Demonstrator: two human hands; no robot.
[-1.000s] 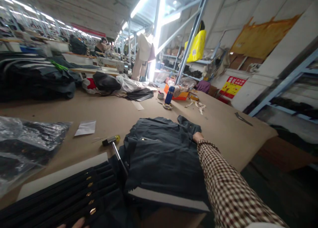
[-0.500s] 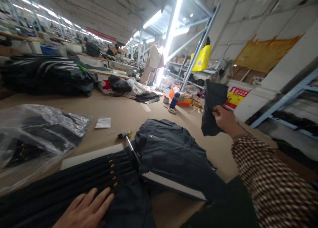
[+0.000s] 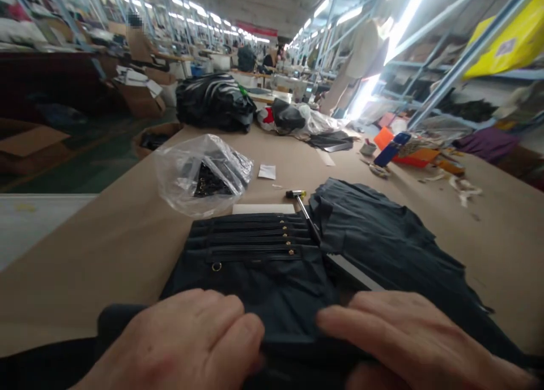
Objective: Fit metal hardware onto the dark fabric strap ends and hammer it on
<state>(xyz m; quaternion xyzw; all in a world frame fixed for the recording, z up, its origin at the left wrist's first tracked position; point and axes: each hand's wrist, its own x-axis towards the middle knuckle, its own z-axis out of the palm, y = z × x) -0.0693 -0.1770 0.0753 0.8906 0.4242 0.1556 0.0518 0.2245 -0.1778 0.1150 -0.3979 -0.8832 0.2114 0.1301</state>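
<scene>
My left hand (image 3: 182,339) is closed on dark fabric at the front of the table, its fingers bent and thumb side facing inward. Opposite it, my right hand (image 3: 408,336), slightly blurred, is closed on the same dark fabric, with the index finger along its top. Just beyond lie overlapped dark fabric pieces (image 3: 263,279) with zippers and gold-coloured pulls; a round metal ring (image 3: 216,267) shows on the nearest one. A small hammer (image 3: 304,208) rests with its handle against a pile of dark cut fabric (image 3: 378,231) to the right.
A clear plastic bag (image 3: 208,174) of dark parts with metal bits sits at left. A white paper square (image 3: 267,172) lies beyond. Farther back are a black bundle (image 3: 215,104), a blue container (image 3: 391,149) and an orange box (image 3: 419,156). Cartons (image 3: 32,143) stand on the floor at left.
My right hand has come from the far right down to the front with the dark fabric. My left hand has left the zippered stack and closed on fabric. The view has swung left.
</scene>
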